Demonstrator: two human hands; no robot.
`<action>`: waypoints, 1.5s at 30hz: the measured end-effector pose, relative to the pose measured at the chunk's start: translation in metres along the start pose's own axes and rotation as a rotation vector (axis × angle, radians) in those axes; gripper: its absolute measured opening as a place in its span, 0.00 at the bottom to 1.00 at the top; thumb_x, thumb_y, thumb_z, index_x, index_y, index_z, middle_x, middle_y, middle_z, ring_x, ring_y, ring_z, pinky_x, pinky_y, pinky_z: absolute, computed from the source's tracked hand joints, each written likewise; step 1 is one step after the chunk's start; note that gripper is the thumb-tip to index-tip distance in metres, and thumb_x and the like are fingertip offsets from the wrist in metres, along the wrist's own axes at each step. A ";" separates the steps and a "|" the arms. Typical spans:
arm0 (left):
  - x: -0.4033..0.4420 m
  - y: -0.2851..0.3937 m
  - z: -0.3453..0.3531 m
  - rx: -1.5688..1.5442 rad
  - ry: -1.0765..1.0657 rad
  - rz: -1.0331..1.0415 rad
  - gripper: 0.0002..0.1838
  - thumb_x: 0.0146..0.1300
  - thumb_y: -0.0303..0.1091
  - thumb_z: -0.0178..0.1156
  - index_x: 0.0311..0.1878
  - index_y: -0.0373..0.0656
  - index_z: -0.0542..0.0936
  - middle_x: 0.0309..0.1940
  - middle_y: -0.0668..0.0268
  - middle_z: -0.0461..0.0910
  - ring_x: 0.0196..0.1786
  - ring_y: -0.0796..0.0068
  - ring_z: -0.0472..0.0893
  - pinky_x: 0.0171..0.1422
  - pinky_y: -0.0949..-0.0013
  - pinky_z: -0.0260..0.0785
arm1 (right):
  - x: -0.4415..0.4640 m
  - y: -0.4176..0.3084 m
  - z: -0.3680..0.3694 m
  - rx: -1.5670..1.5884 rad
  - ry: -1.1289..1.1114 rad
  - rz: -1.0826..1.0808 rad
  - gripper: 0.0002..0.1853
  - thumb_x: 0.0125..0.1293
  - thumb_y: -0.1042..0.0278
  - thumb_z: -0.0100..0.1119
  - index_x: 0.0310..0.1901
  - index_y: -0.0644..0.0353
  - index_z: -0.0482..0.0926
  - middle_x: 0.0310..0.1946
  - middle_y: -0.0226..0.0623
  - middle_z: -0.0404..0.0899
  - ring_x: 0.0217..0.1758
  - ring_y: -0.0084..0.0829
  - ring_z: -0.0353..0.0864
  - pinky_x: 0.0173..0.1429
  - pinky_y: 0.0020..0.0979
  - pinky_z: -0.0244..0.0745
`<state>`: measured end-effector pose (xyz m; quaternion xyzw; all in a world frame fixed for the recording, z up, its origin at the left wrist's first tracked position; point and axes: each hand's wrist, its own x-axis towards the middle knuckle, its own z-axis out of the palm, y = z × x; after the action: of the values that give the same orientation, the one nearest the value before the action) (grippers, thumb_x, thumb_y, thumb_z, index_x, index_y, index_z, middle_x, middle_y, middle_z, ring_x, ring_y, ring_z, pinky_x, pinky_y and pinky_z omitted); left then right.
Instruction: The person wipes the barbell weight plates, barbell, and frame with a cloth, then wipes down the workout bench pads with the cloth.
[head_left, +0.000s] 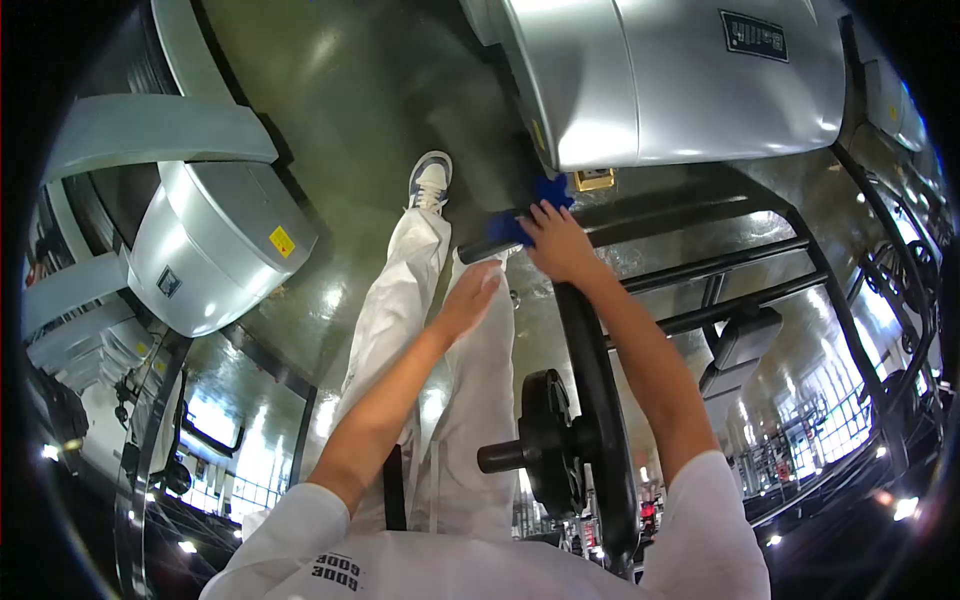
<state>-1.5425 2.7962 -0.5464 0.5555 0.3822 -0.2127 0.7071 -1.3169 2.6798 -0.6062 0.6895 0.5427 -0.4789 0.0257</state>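
My right hand [558, 246] presses a blue cloth [553, 190] onto a black metal bar of a weight rack. The cloth spreads out beyond the fingers on both sides. The rounded end of the bar [480, 250] juts out just left of that hand. Below this end is my left hand [470, 300], its fingers stretched out and nothing seen in it. Whether it touches the bar I cannot tell. Closer to my body, a black weight plate [545, 440] hangs on a peg [500, 457] beside the rack's thick upright [598, 420].
A large silver machine housing [690, 90] stands beyond the rack, and another silver housing [220, 240] is at left. Black rack rails [720, 265] extend to the right, near a padded seat [738, 350]. My white shoe [431, 182] rests on the shiny floor.
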 end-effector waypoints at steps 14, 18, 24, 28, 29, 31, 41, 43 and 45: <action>-0.001 -0.039 -0.030 0.272 0.350 -0.301 0.19 0.81 0.44 0.49 0.56 0.40 0.82 0.49 0.46 0.85 0.57 0.44 0.83 0.63 0.53 0.73 | 0.093 -0.097 0.092 -0.203 -0.214 -0.537 0.26 0.62 0.55 0.70 0.64 0.38 0.84 0.69 0.39 0.77 0.77 0.43 0.70 0.85 0.53 0.54; -0.008 -0.070 -0.041 0.046 0.389 -0.295 0.18 0.80 0.45 0.51 0.54 0.42 0.82 0.46 0.49 0.87 0.54 0.45 0.85 0.59 0.53 0.75 | 0.058 -0.091 0.057 -0.155 0.030 -0.444 0.18 0.74 0.54 0.61 0.63 0.30 0.85 0.73 0.39 0.75 0.78 0.45 0.69 0.86 0.52 0.52; -0.016 -0.106 -0.036 -0.037 0.353 -0.328 0.14 0.80 0.42 0.53 0.53 0.45 0.83 0.41 0.59 0.88 0.46 0.61 0.86 0.54 0.61 0.76 | 0.053 -0.086 0.055 -0.240 -0.089 -0.077 0.24 0.81 0.56 0.47 0.74 0.20 0.74 0.81 0.41 0.62 0.82 0.57 0.61 0.86 0.57 0.47; -0.013 -0.082 -0.021 -0.041 0.297 -0.174 0.12 0.79 0.39 0.54 0.52 0.44 0.82 0.38 0.62 0.85 0.42 0.69 0.83 0.50 0.65 0.74 | 0.032 -0.052 0.035 -0.195 0.114 0.213 0.27 0.78 0.60 0.51 0.74 0.22 0.75 0.78 0.53 0.66 0.80 0.63 0.63 0.84 0.57 0.51; -0.015 -0.076 -0.017 -0.043 0.287 -0.142 0.11 0.79 0.39 0.55 0.52 0.43 0.82 0.37 0.62 0.85 0.41 0.70 0.83 0.49 0.66 0.74 | 0.020 -0.054 0.018 -0.296 0.132 0.319 0.27 0.77 0.60 0.51 0.74 0.23 0.75 0.77 0.54 0.67 0.80 0.64 0.63 0.84 0.57 0.51; -0.009 -0.063 -0.012 -0.127 0.212 -0.149 0.11 0.80 0.38 0.54 0.53 0.43 0.81 0.39 0.65 0.84 0.40 0.74 0.81 0.49 0.69 0.74 | 0.016 -0.049 0.018 -0.208 0.139 0.408 0.27 0.77 0.59 0.51 0.76 0.30 0.74 0.77 0.54 0.67 0.80 0.64 0.63 0.84 0.59 0.51; -0.023 0.017 -0.007 -0.243 -0.005 -0.138 0.16 0.77 0.45 0.56 0.57 0.45 0.81 0.45 0.67 0.84 0.43 0.75 0.82 0.50 0.67 0.75 | -0.111 -0.052 -0.048 0.747 -0.083 0.882 0.40 0.63 0.40 0.54 0.67 0.66 0.80 0.67 0.60 0.80 0.72 0.54 0.80 0.75 0.49 0.71; -0.041 0.047 -0.013 -0.210 -0.025 -0.178 0.17 0.77 0.46 0.57 0.57 0.45 0.81 0.46 0.66 0.84 0.45 0.74 0.82 0.50 0.67 0.75 | -0.173 -0.045 -0.035 1.369 -0.113 0.807 0.40 0.64 0.38 0.56 0.69 0.63 0.79 0.63 0.56 0.84 0.65 0.51 0.83 0.71 0.49 0.73; -0.050 0.079 -0.019 -0.170 -0.032 -0.192 0.19 0.76 0.48 0.58 0.58 0.44 0.81 0.47 0.66 0.84 0.46 0.74 0.83 0.51 0.67 0.75 | -0.243 -0.062 -0.040 1.433 -0.208 1.100 0.38 0.66 0.38 0.57 0.69 0.59 0.80 0.63 0.52 0.84 0.60 0.46 0.84 0.68 0.49 0.73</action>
<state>-1.5221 2.8311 -0.4602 0.4510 0.4389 -0.2552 0.7340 -1.3277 2.5518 -0.3872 0.6553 -0.2958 -0.6817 -0.1353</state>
